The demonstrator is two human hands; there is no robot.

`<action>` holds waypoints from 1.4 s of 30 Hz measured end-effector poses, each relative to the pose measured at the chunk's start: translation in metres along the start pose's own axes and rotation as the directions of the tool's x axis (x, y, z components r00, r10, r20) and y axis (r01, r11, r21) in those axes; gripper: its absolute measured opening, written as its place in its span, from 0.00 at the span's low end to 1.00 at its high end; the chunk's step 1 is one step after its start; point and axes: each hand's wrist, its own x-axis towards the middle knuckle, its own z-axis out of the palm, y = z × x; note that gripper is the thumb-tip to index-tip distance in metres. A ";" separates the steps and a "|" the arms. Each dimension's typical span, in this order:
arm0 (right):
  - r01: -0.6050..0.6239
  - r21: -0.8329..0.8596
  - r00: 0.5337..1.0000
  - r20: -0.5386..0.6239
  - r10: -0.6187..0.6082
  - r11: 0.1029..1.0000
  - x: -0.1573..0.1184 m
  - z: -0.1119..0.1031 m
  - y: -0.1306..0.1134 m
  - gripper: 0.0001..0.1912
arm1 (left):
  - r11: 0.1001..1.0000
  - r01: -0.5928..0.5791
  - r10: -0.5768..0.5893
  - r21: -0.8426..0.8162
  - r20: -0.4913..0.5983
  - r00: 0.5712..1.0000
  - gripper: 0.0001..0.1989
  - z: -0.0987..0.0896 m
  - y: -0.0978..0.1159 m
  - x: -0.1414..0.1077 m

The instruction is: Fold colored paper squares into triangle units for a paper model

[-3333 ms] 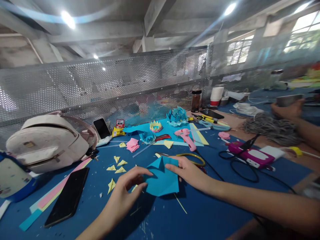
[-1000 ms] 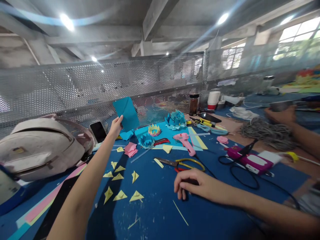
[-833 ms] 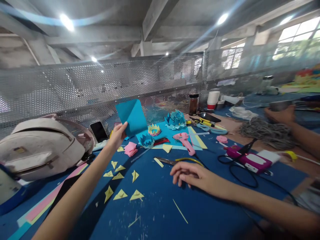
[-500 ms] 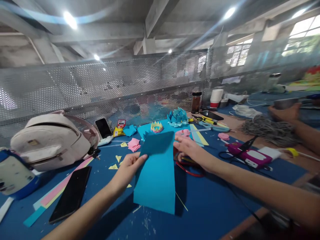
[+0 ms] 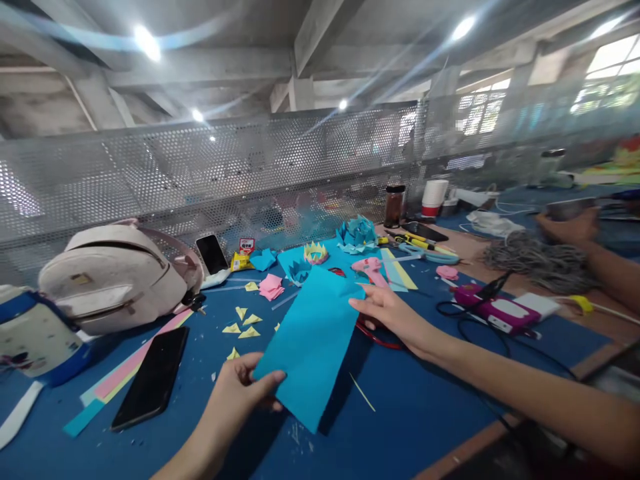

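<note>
Left hand (image 5: pixel 234 401) and right hand (image 5: pixel 397 319) pinch a rectangular blue paper sheet (image 5: pixel 311 343), overlapping a red looped handle (image 5: pixel 379 343). Lettering on a red-and-white packet (image 5: pixel 247 246) beyond is unreadable.

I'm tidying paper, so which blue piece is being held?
The blue sheet in the left hand and right hand; the large blue paper under the crown and small blue paper beside the yellow packet lie unheld.

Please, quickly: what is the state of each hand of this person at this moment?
Left hand: closed, pinching the blue paper sheet at its lower left corner.
Right hand: closed, pinching the same sheet near its upper right corner.
</note>
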 end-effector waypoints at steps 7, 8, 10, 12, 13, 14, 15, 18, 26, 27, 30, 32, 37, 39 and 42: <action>-0.073 -0.126 0.984 0.154 0.092 0.989 -0.016 -0.017 0.017 0.28 | 0.996 -0.034 0.039 0.078 -0.067 0.997 0.29 -0.017 0.008 0.004; -0.070 -0.129 0.980 0.178 0.093 0.989 -0.017 -0.019 0.017 0.28 | 0.996 -0.024 0.028 0.090 -0.044 0.999 0.29 -0.016 0.008 0.004; -0.069 -0.135 0.961 0.256 0.102 0.988 -0.017 -0.021 0.016 0.28 | 0.993 -0.009 0.009 0.116 0.005 1.000 0.28 -0.015 0.009 0.003; -0.077 -0.156 0.933 0.336 0.126 0.985 -0.017 -0.022 0.015 0.26 | 0.991 -0.008 0.002 0.136 0.044 0.999 0.27 -0.013 0.008 0.001; -0.080 -0.185 0.924 0.355 0.143 0.979 -0.017 -0.023 0.016 0.25 | 0.990 -0.009 0.001 0.144 0.057 0.998 0.27 -0.012 0.007 0.000; -0.078 -0.223 0.921 0.358 0.156 0.972 -0.017 -0.023 0.017 0.24 | 0.989 -0.010 0.000 0.150 0.067 0.998 0.27 -0.012 0.006 0.000; -0.071 -0.264 0.922 0.351 0.165 0.962 -0.017 -0.024 0.019 0.23 | 0.988 -0.009 -0.003 0.157 0.077 0.997 0.28 -0.012 0.005 -0.001; -0.029 -0.354 0.924 0.348 0.161 0.935 -0.015 -0.028 0.027 0.23 | 0.982 -0.002 -0.017 0.188 0.099 0.995 0.30 -0.013 0.001 -0.001; 0.163 -0.561 0.960 0.281 0.002 0.812 -0.009 -0.020 0.023 0.19 | 0.922 -0.062 0.021 0.381 0.110 0.994 0.18 -0.010 -0.011 -0.002; 0.199 -0.619 0.958 0.287 -0.018 0.759 -0.010 -0.016 0.020 0.21 | 0.905 -0.084 0.042 0.418 0.108 0.993 0.16 -0.010 -0.012 -0.003; 0.349 -0.724 0.917 0.393 -0.059 0.595 -0.010 -0.001 0.016 0.21 | 0.828 -0.168 0.133 0.535 0.103 0.986 0.15 -0.010 -0.017 -0.005; 0.445 -0.733 0.875 0.477 -0.079 0.515 -0.009 0.006 0.016 0.17 | 0.762 -0.239 0.213 0.602 0.116 0.970 0.19 -0.012 -0.021 -0.007; 0.585 -0.748 0.808 0.571 -0.145 0.314 -0.010 0.017 0.019 0.08 | 0.444 -0.470 0.422 0.763 0.285 0.861 0.31 -0.006 -0.028 -0.010; 0.616 -0.746 0.788 0.586 -0.189 0.254 -0.014 0.023 0.023 0.06 | 0.161 -0.530 0.494 0.833 0.397 0.774 0.32 0.002 -0.029 -0.009; 0.657 -0.737 0.746 0.604 -0.280 0.162 -0.020 0.032 0.035 0.08 | -0.106 -0.513 0.524 0.852 0.486 0.699 0.32 0.011 -0.031 -0.008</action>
